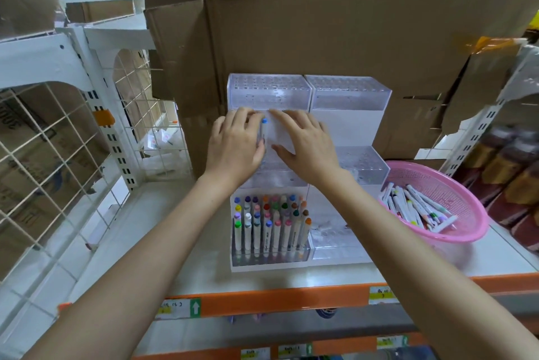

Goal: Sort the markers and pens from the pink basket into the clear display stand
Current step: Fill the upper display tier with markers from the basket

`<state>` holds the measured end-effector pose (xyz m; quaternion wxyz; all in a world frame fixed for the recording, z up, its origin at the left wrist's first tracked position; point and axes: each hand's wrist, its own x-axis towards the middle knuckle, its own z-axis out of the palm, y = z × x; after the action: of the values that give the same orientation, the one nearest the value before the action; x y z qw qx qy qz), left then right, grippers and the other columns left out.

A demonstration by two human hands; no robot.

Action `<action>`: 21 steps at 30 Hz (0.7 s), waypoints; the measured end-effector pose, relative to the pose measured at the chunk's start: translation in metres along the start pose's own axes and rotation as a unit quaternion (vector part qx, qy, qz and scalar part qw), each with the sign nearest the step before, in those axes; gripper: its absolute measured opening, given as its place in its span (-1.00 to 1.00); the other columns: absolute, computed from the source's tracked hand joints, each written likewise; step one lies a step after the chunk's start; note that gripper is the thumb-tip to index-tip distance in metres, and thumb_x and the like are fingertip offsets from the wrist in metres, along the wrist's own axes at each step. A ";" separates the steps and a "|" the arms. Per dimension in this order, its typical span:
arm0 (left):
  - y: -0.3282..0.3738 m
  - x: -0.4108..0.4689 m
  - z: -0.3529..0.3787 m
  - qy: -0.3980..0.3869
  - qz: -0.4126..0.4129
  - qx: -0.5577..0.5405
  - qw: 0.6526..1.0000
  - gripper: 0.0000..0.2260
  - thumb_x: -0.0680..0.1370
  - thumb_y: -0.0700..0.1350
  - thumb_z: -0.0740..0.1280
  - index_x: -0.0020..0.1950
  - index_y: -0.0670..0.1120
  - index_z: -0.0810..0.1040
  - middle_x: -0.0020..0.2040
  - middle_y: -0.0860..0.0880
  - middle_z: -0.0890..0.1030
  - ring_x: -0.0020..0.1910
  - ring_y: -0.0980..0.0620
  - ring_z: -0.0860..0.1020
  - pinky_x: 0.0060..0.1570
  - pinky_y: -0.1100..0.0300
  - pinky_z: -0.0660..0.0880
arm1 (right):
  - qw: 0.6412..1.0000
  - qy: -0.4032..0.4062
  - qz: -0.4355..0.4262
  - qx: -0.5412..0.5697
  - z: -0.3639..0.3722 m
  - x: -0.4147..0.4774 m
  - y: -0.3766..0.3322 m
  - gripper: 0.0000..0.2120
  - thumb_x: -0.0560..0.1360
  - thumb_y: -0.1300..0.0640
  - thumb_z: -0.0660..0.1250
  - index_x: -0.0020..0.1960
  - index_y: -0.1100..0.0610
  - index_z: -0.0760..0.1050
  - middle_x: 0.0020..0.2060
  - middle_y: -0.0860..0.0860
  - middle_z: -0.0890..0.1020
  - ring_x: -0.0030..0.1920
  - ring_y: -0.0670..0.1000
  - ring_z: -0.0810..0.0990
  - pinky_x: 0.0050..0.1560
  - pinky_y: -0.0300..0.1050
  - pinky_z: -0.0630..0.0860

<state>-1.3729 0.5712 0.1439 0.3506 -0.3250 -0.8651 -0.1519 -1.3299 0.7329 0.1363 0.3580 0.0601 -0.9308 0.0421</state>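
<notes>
1. The left hand pinched a blue-capped marker upright at the middle tier of the clear display stand.
2. The right hand lay just beside it, fingers straight, holding nothing and touching that tier.
3. The front tier held rows of capped markers.
4. More markers lay in the pink basket on the shelf, right of the stand.
</notes>
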 end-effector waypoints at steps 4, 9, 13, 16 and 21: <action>0.032 -0.002 0.008 -0.017 0.022 -0.009 1.000 -0.62 0.46 -0.09 0.35 0.26 -0.15 0.49 0.18 -0.12 0.52 0.18 -0.12 0.49 0.19 -0.03 0.39 | 0.999 -0.029 0.021 0.007 -0.011 -0.020 0.023 -0.38 0.49 -0.03 0.35 0.50 -0.01 0.24 0.30 0.04 0.46 0.23 0.12 0.47 0.09 0.02 0.43; 0.093 -0.002 0.028 -0.054 0.047 -0.037 0.997 -0.60 0.44 -0.09 0.38 0.26 -0.16 0.50 0.18 -0.15 0.53 0.15 -0.16 0.51 0.15 -0.05 0.42 | 0.998 -0.043 0.052 0.018 -0.035 -0.056 0.065 -0.42 0.51 0.07 0.31 0.50 -0.02 0.24 0.34 0.05 0.44 0.22 0.16 0.48 0.14 0.08 0.42; 0.151 0.004 0.046 -0.093 0.057 -0.062 0.992 -0.59 0.46 0.02 0.19 0.22 -0.15 0.51 0.11 -0.16 0.56 0.06 -0.18 0.54 0.05 -0.02 0.46 | 0.996 -0.024 0.072 0.042 -0.061 -0.092 0.109 -0.46 0.47 0.21 0.28 0.44 0.08 0.33 0.20 0.11 0.53 0.07 0.21 0.53 0.01 0.04 0.48; 0.199 0.007 0.062 -0.099 0.075 -0.080 0.989 -0.64 0.45 0.00 0.28 0.19 -0.14 0.53 0.07 -0.14 0.57 -0.01 -0.17 0.56 -0.04 0.01 0.46 | 0.993 -0.038 0.106 0.036 -0.078 -0.124 0.146 -0.49 0.46 0.21 0.26 0.41 0.08 0.37 0.18 0.07 0.54 0.06 0.16 0.54 -0.06 0.01 0.51; 0.269 0.013 0.090 -0.113 0.110 -0.113 0.981 -0.64 0.44 0.03 0.15 0.05 -0.16 0.55 -0.02 -0.13 0.55 -0.10 -0.17 0.54 -0.16 0.00 0.49 | 0.980 -0.103 0.168 0.042 -0.089 -0.171 0.209 -0.49 0.52 0.18 0.23 0.46 0.01 0.30 0.28 0.02 0.47 0.19 0.10 0.49 -0.04 0.01 0.53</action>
<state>-1.2457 0.8213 0.0983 0.2265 -0.4710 -0.8351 -0.1716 -1.1744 0.9642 0.0802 0.2455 -0.0780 -0.9569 0.1342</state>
